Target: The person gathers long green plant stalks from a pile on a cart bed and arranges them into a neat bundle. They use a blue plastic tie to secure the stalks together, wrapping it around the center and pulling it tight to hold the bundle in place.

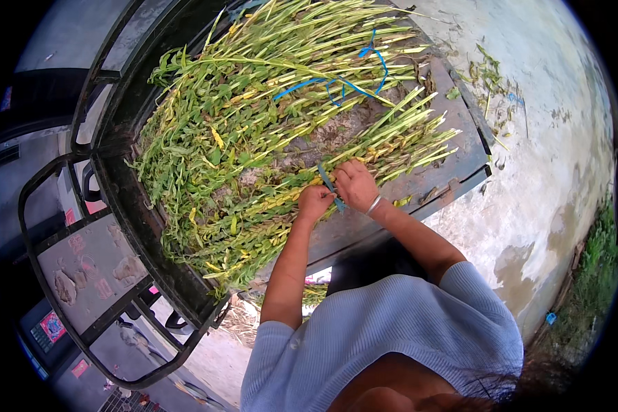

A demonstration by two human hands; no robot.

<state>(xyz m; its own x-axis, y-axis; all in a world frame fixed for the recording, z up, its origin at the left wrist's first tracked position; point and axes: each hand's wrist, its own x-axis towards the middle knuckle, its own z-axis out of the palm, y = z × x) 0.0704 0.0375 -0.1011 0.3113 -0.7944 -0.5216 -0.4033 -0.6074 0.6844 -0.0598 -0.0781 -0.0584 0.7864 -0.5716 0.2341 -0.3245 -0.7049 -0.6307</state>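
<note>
Near the front edge of a dark metal cart bed (350, 244) lies a bundle of cut leafy stalks (408, 151), their pale cut ends pointing right. A flat blue-grey tie strip (324, 177) passes across this bundle. My left hand (316, 202) is closed, its thumb and fingers pinching at the strip on the near side. Just to its right, my right hand (356, 185), with a bangle at the wrist, is closed against the stalks and strip. The strip's loose end (340, 204) hangs between the hands. My fingers hide where the ends meet.
A larger heap of stalks (254, 96) covers the far part of the bed, with a bright blue strip (382, 72) lying loose on it. Black metal rails (93, 147) rise at the left. Concrete floor (542, 130) with scattered leaves (487, 69) lies to the right.
</note>
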